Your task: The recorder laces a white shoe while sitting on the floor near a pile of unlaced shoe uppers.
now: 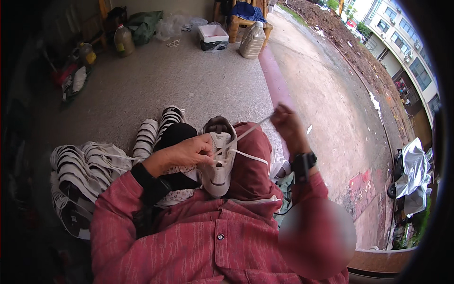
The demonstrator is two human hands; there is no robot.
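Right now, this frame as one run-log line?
left hand: at shoe lacing | right hand: raised, holding lace taut | shoe toe: toward body | jug: on floor ahead

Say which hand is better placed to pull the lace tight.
Probably the right hand: it is out away from the shoe, gripping the lace stretched straight between them. The left hand is close in, at the shoe's side.

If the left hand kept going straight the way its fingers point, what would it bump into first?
Most likely the white shoe, right beside the left hand, though depth is hard to judge here.
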